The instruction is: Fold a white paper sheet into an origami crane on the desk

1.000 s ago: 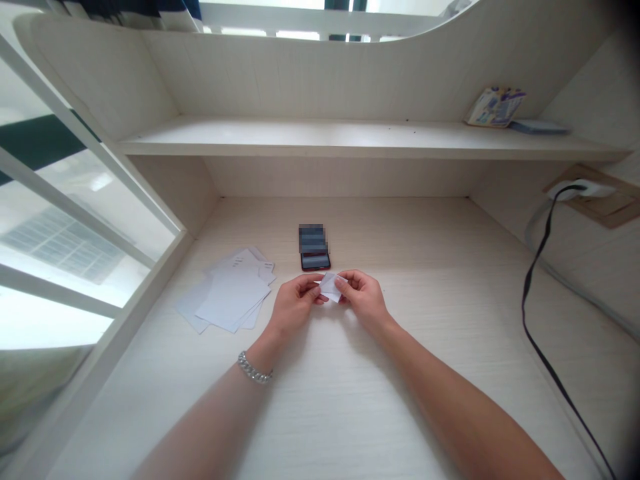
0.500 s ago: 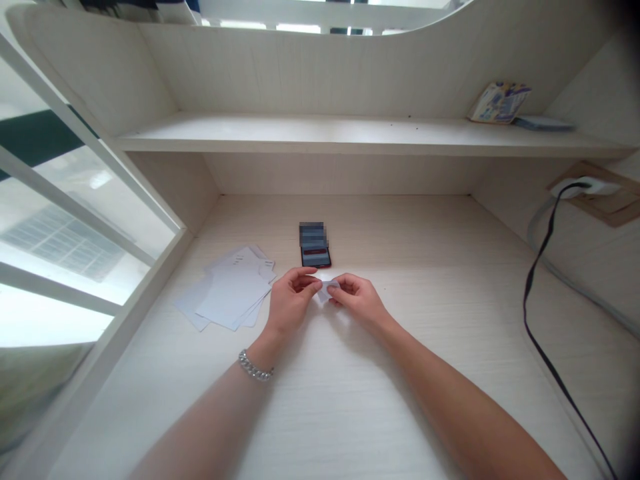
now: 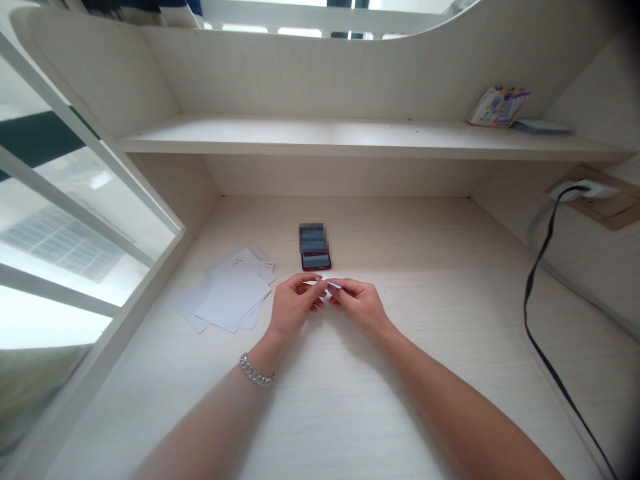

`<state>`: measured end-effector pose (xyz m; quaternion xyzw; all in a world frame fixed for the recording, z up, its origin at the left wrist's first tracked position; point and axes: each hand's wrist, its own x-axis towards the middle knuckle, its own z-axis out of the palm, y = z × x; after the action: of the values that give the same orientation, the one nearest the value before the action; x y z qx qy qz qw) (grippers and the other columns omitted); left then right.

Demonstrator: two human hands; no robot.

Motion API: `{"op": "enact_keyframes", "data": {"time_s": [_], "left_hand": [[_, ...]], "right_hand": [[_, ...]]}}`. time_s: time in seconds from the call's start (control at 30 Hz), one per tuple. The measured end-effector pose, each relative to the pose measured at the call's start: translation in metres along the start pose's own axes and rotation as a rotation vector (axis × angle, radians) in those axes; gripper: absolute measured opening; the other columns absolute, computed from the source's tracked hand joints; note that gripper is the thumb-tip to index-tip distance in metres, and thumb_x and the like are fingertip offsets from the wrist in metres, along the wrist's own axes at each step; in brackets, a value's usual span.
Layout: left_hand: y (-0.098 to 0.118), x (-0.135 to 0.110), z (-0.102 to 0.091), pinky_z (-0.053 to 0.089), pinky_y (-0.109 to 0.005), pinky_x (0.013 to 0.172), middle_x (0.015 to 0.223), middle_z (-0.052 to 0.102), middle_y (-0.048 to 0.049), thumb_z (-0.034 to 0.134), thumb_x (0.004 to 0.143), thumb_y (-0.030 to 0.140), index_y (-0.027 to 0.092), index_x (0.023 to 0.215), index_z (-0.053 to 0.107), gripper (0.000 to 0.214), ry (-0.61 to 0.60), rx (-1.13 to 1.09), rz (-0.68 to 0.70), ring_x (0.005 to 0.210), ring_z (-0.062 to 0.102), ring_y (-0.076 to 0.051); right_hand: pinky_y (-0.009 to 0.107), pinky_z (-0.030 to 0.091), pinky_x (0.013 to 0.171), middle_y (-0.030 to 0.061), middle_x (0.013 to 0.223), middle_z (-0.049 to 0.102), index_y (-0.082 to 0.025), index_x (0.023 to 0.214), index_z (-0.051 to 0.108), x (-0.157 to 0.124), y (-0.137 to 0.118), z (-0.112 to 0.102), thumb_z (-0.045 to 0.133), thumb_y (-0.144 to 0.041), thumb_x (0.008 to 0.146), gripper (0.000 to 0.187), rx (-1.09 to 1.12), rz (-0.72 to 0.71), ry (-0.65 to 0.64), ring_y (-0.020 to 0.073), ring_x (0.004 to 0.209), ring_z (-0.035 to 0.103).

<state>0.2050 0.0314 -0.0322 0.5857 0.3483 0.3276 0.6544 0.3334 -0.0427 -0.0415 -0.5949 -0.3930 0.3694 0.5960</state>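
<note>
Both of my hands meet over the middle of the pale wooden desk [image 3: 380,400]. My left hand [image 3: 294,308], with a silver bracelet at the wrist, and my right hand [image 3: 358,305] pinch a small folded piece of white paper [image 3: 329,285] between their fingertips. The paper shows only as a thin edge between the fingers. Just beyond the hands a phone [image 3: 315,248] lies flat with its screen up. A loose pile of white paper sheets [image 3: 227,298] lies to the left of my left hand.
A shelf [image 3: 350,137] runs above the desk, with a colourful small box [image 3: 498,105] and a flat grey thing at its right end. A black cable [image 3: 537,293] hangs from a wall socket [image 3: 583,191] on the right. A window is on the left.
The small paper was held open and plainly visible between my fingers a second ago; it has been folded down and now shows only as a thin edge. My hands stayed in the same spot.
</note>
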Motion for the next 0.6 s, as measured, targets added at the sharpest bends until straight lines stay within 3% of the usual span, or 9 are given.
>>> {"op": "enact_keyframes", "data": {"time_s": [0.6], "left_hand": [[-0.0026,0.0015,-0.0016,0.044,-0.021,0.049,0.064,0.066,-0.0037,0.07,0.066,0.035,0.013,0.091,0.063,0.034,-0.013,0.01,0.057,0.054,0.059,-0.012]], "right_hand": [[0.027,0.048,0.054,0.0055,0.071,0.067,-0.016,0.092,0.071,0.0011,0.0025,-0.0019,0.063,-0.035,0.073,0.029,0.025,0.0,-0.052,0.0129,0.056,0.056]]}}
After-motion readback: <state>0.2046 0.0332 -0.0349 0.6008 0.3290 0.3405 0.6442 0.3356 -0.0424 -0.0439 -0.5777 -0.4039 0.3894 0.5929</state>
